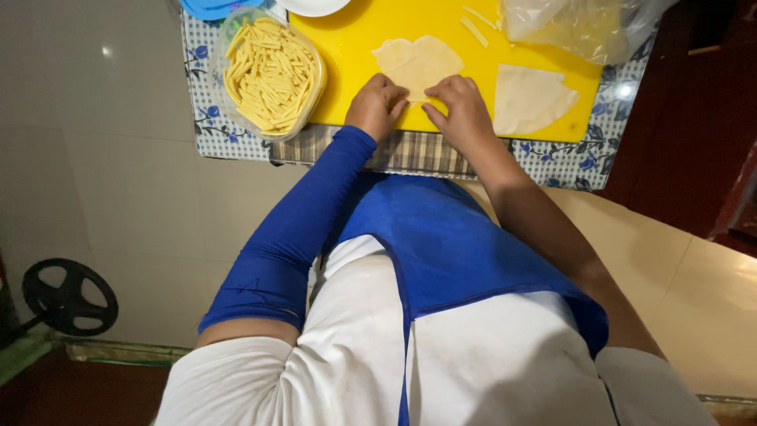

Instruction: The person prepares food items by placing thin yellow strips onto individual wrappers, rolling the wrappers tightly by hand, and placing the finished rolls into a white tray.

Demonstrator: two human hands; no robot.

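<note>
Yellow board [355, 55] on patterned cloth [552, 154], tiled floor [102, 158]. Left hand [377, 104], right hand [461, 110] curled, pinching dough sheet [418, 59].

Matt dough sheet [418, 63] on smooth yellow plastic board [355, 47].

I judge this a home kitchen: a yellow cutting board [347, 55] on a flowered tablecloth [206, 130], a tub of cut strips [270, 72], tiled floor [118, 189].
</note>
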